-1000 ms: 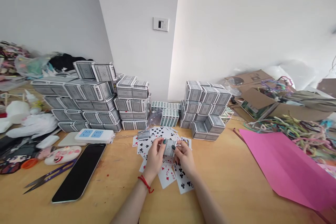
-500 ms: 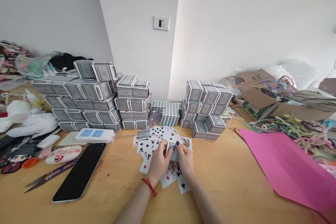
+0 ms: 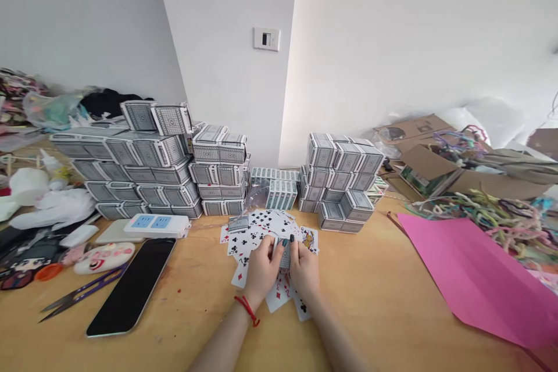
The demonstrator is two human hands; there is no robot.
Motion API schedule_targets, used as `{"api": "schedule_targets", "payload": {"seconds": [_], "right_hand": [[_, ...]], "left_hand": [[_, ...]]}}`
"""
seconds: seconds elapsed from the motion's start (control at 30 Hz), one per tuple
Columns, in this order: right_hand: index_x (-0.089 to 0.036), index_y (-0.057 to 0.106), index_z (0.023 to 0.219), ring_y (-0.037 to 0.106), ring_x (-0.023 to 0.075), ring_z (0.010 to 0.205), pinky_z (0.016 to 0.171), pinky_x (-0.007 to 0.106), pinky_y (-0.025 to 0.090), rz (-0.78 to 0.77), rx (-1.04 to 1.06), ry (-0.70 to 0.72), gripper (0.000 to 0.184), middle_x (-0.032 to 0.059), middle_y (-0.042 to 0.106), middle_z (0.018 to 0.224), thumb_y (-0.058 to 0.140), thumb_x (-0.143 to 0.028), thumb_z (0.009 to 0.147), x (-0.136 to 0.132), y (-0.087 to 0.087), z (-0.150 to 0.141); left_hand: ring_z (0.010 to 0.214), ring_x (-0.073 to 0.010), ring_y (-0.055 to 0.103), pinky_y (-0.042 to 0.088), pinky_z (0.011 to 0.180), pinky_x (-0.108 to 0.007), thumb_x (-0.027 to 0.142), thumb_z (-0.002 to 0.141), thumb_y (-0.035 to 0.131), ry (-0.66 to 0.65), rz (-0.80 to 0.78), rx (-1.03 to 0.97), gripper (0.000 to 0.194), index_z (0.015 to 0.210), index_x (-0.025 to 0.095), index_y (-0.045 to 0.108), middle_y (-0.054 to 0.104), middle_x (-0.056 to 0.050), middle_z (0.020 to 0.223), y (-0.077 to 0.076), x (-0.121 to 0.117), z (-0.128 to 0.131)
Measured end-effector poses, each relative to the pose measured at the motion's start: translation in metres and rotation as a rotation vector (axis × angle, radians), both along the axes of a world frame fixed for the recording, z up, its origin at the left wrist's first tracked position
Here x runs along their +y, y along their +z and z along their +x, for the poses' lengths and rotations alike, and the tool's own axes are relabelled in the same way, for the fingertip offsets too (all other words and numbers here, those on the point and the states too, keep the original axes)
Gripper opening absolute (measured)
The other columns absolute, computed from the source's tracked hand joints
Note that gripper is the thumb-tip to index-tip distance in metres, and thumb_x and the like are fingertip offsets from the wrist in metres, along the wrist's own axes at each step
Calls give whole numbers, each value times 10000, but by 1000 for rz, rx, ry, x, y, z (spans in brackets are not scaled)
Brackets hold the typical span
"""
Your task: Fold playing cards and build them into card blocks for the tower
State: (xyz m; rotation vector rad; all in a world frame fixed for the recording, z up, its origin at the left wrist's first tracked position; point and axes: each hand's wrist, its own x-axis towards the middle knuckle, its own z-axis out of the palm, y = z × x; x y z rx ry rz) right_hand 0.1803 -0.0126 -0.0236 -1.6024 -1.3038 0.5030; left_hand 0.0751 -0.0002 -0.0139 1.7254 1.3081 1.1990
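Note:
Between both sets of fingers I hold a playing card [image 3: 285, 259], its grey patterned back facing me. My left hand [image 3: 263, 267] is closed on its left side, thumb lying over the back. On the card's right edge, my right hand [image 3: 304, 268] pinches with thumb and fingertips. Whether the card is folded, or more than one is held, I cannot make out. Underneath, loose playing cards [image 3: 265, 221] lie fanned face up on the table, partly hidden by my hands. A small grey-backed folded card piece [image 3: 238, 223] rests on their far left.
Stacked grey card-built blocks [image 3: 161, 151] stand at the back left, with another stack [image 3: 342, 168] right of centre. A phone [image 3: 131, 288], scissors [image 3: 81, 290] and a power strip [image 3: 157, 225] lie left. Pink paper [image 3: 475, 273] and coloured cords [image 3: 492, 221] occupy the right.
My right thumb and fingers have shifted from over the card's back to its right edge, exposing more of the back. Both hands have moved slightly left in view.

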Motion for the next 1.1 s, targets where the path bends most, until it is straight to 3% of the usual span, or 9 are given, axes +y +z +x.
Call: {"api": "schedule_targets", "payload": {"seconds": [0.27, 0.43, 0.57, 0.67, 0.77, 0.9, 1.0, 1.1], "right_hand": [[-215, 374, 493, 379, 119, 427, 461, 251, 254, 22, 16, 14, 492, -35, 420, 434, 310, -541, 855, -1, 2, -1], [-212, 488, 626, 486, 152, 555, 537, 251, 383, 64, 239, 62, 415, -4, 547, 579, 356, -543, 839, -1, 4, -4], [-205, 535, 682, 470, 153, 527, 482, 251, 398, 13, 447, 95, 410, 0, 540, 589, 386, -563, 815, 1, 7, -1], [-192, 572, 708, 450, 140, 518, 479, 242, 388, 41, 483, 65, 399, -5, 527, 586, 424, -549, 804, 2, 10, 3], [-185, 593, 758, 393, 113, 449, 417, 226, 347, 41, 565, 63, 374, -31, 483, 538, 483, -542, 773, 3, 10, 6], [-168, 614, 879, 355, 90, 407, 388, 212, 319, 28, 642, 198, 376, -54, 454, 505, 593, -500, 703, 3, 8, 3], [-164, 636, 939, 398, 110, 449, 423, 226, 350, 39, 614, 235, 399, -39, 482, 523, 585, -485, 706, 2, 6, 2], [-161, 660, 961, 409, 117, 474, 447, 234, 358, 51, 616, 149, 413, -30, 499, 536, 602, -471, 694, 5, 6, 10]], "left_hand": [[385, -90, 277, 186, 438, -235, 344, 824, 407, 55, 85, 125, 319, 555, 217, 290, 279, 80, 423, -1, 0, -2], [374, -100, 359, 243, 431, -227, 352, 848, 349, 67, 33, 45, 305, 572, 219, 356, 355, 62, 426, 0, 0, -1], [357, -108, 411, 295, 417, -218, 404, 854, 352, -76, -107, -86, 274, 670, 215, 428, 400, 71, 415, 3, -1, -1], [378, -97, 409, 301, 421, -210, 422, 823, 429, -155, -104, -74, 291, 626, 208, 407, 423, 69, 423, 3, -2, -1], [369, -93, 391, 301, 420, -213, 430, 821, 426, -111, -94, -38, 348, 562, 212, 346, 403, 69, 395, 2, -2, -1], [342, -110, 407, 334, 421, -224, 421, 851, 352, -21, -136, -81, 340, 575, 221, 361, 411, 66, 366, 0, 2, -3], [340, -115, 414, 349, 409, -229, 405, 858, 324, -27, -151, -145, 310, 638, 216, 433, 440, 62, 388, 0, 3, -5], [380, -120, 451, 382, 428, -234, 376, 853, 339, -79, -152, -172, 290, 909, 182, 547, 498, 53, 464, 0, 3, -8]]}}
